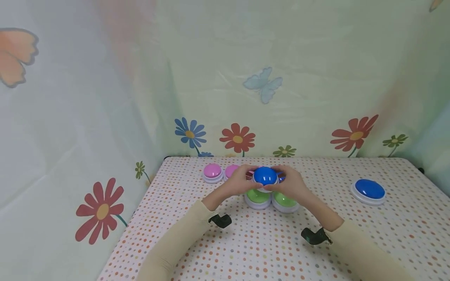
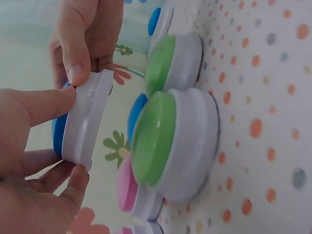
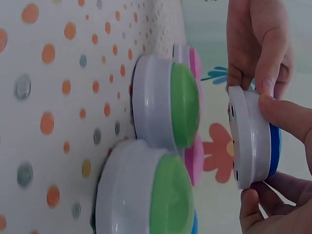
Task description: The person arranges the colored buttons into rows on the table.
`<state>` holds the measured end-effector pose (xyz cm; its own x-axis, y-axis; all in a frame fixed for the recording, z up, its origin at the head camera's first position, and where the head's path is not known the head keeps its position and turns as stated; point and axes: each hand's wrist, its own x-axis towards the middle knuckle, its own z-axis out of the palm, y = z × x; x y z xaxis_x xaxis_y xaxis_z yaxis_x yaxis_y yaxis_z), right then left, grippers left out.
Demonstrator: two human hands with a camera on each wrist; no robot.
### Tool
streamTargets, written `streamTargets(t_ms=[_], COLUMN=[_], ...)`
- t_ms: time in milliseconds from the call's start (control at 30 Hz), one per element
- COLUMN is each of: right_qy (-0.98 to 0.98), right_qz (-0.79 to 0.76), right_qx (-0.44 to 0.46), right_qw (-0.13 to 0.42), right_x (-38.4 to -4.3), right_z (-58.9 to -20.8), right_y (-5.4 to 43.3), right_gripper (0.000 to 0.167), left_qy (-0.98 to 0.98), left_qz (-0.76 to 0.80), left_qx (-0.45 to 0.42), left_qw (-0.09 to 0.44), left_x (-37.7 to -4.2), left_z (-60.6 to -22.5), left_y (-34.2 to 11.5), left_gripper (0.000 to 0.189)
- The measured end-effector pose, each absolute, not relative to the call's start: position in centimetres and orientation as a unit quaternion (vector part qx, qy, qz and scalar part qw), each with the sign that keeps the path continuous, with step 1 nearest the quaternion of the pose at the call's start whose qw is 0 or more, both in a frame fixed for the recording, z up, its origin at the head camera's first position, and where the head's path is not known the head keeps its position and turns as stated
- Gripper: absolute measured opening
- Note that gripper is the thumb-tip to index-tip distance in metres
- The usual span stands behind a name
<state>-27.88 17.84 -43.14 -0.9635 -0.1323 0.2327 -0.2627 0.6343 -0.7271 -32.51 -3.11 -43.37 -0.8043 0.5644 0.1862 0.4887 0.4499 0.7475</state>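
Observation:
Both hands hold a blue dome push button (image 1: 265,175) with a white round base, raised above the table. My left hand (image 1: 239,182) grips its left side, thumb on the near edge and fingers around the rim. From the other side my right hand (image 1: 290,183) grips it the same way. The thumbs almost meet at the near edge. In the right wrist view the base (image 3: 246,139) is tilted slightly, clear of the cloth. Two green buttons (image 1: 258,196) (image 1: 285,200) sit side by side just below and nearer. Another blue button (image 2: 137,116) shows partly behind them.
Pink buttons (image 1: 212,171) stand in a row behind, partly hidden by my left hand. A separate blue button (image 1: 370,189) lies to the right. The table has a dotted cloth (image 1: 225,249). A curtain (image 1: 309,97) with flowers and butterflies hangs behind it.

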Motion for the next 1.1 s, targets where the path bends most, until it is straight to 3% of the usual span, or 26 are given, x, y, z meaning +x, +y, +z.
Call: streamTargets(t_ms=[600, 1100], right_qy=[-0.895, -0.901], right_qz=[0.382, 0.364], right_qx=[0.201, 0.225], right_qw=[0.114, 0.075], right_x=[-28.8, -30.0], right_z=[-44.4, -45.6], right_y=[12.5, 9.5], right_gripper=[0.069, 0.069], left_qy=[0.851, 0.863], left_qz=[0.432, 0.441], left_qx=[0.299, 0.246], left_qw=[0.01, 0.026], left_x=[-31.6, -31.2], left_z=[-45.3, -46.6], left_y=[-8.9, -12.4], left_gripper=[0.061, 0.062])
